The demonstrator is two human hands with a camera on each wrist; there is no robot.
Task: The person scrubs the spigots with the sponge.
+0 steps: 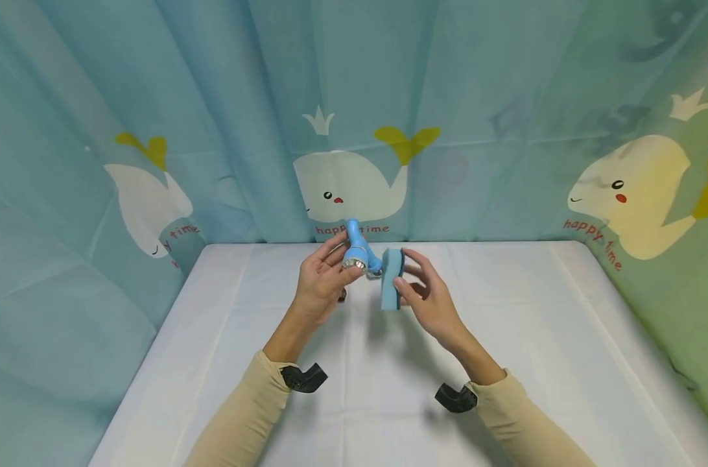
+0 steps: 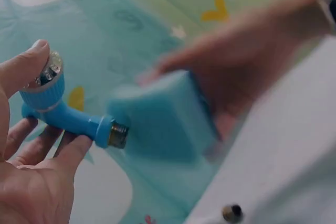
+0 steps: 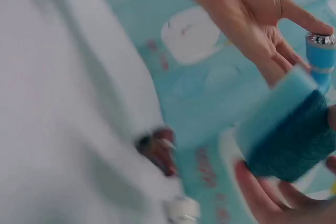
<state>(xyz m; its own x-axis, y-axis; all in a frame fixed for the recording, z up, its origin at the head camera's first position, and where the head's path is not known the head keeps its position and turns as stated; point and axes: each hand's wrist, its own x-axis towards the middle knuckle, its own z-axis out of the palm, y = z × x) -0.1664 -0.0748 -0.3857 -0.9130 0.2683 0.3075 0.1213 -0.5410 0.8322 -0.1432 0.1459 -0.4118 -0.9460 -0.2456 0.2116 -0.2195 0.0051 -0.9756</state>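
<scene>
Beige sleeves (image 1: 237, 415) lie nearest my head camera, a black curved wrist mount (image 1: 303, 377) at each cuff. With the left hand (image 1: 320, 280) I grip a blue, branched plastic pipe fitting with a silvery collar (image 1: 358, 245), raised above the white-covered table (image 1: 523, 292). With the right hand (image 1: 436, 303) I pinch a light-blue foam sponge block with a dark-teal scouring face (image 1: 391, 280), just beside the fitting's threaded end (image 2: 118, 136); contact cannot be confirmed. Status: I judge this a wiping step, incomplete. Finished surfaces cannot be identified. Outstanding, by my estimate: remaining surfaces; release of both items.
</scene>
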